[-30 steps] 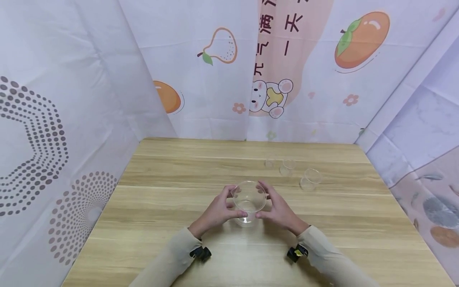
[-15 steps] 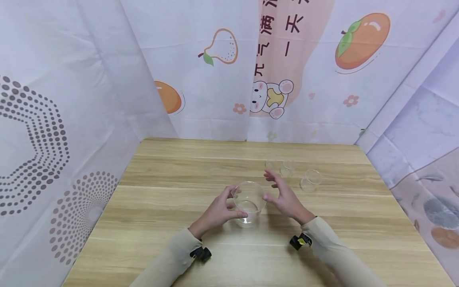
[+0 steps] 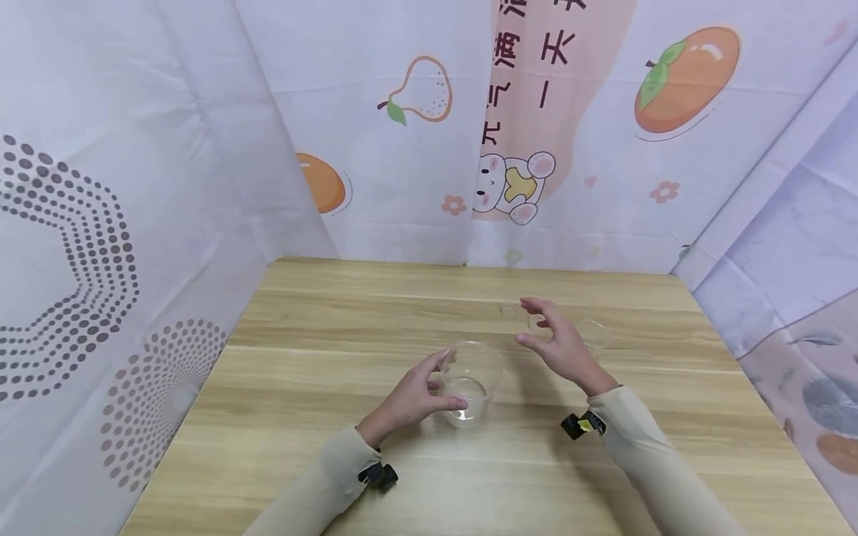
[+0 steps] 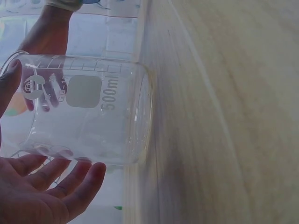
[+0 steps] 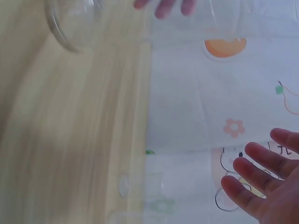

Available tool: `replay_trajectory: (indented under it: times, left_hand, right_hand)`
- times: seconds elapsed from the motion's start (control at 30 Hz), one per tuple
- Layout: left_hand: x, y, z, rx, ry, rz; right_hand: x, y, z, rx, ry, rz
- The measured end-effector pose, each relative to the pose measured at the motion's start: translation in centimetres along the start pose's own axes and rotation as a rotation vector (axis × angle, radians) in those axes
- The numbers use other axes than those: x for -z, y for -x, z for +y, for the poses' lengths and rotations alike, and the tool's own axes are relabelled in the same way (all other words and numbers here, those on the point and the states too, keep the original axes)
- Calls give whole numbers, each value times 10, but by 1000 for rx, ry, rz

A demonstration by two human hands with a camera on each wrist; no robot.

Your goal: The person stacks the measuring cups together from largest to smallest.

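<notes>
While the left hand (image 3: 414,396) holds the large beaker (image 3: 472,385) from its nine o'clock side, the right hand (image 3: 564,348) has come away from the opposite side and moved out to two o'clock of it, beside three small beakers. What this seems to mean for the work is that one hand alone now steadies the big glass, leaving the other at liberty near the little ones. The left fingers (image 4: 86,184) curve against the glass, with the thumb on its near side; the right fingers (image 5: 256,175) are released and spread, with nothing between them. The large beaker, marked 500ml, stands upright on the desk (image 3: 322,335), a little toward six o'clock from the desk's middle. Taking it as the hub of the dial, the smallest beaker (image 3: 509,308) lies at one o'clock, the middle-sized beaker (image 3: 536,323) between one and two, partly behind the right hand, and the widest small beaker (image 3: 595,333) just past two. Pale wood grain runs across the desk from nine to three. At twelve o'clock hangs a white curtain (image 3: 375,186) printed with orange fruit and a cartoon animal; a dotted cloth (image 3: 221,149) closes off ten o'clock, and a marbled cloth (image 3: 804,223) two o'clock.
</notes>
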State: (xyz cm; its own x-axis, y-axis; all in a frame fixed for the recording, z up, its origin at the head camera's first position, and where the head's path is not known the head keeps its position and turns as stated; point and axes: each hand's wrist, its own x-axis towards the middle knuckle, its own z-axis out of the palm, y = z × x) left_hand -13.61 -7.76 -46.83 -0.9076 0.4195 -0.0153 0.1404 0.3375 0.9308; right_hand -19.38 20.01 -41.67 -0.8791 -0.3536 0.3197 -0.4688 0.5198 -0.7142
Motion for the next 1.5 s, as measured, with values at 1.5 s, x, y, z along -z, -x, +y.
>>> replay_trajectory:
  times: [1.5]
  left_hand:
    - [2,0,-2,15,32,-22]
  right_hand:
    - [60,-1,60,-210,447,112]
